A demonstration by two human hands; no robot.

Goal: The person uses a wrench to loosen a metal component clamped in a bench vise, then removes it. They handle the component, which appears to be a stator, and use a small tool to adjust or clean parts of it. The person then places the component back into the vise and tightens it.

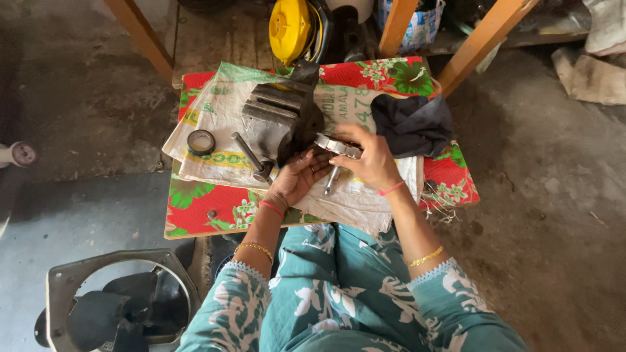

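While the person sits with knees under the low table (195, 221), both hands meet just right of its middle, and the work looks to be in its middle stage: a bright metal ring-shaped part (334, 145) is already in hand and held against the vise (282, 120), but I cannot tell whether it is clamped or only being offered up.

Nearest, at about seven o'clock from the table, a grey fan housing (117, 303) with dark blades lies on the concrete floor.

The left hand (297, 176) lies palm up with fingers loosely curled under the part, supporting rather than gripping. The right hand (368, 160) is closed over the ring from above, fingers pinching its rim. A slim shiny tool or rod (330, 181) pokes out below the hands toward six o'clock; which hand holds it is unclear.

The vise is dull, rough cast metal with a smooth handle bar. Under it lies a woven white sack (365, 199) on a glossy red floral cloth. A roll of black tape (201, 141) sits at nine o'clock from the vise, a crumpled dark cloth (412, 124) at three o'clock. Farthest, at twelve o'clock, stands a yellow plastic object (289, 27).
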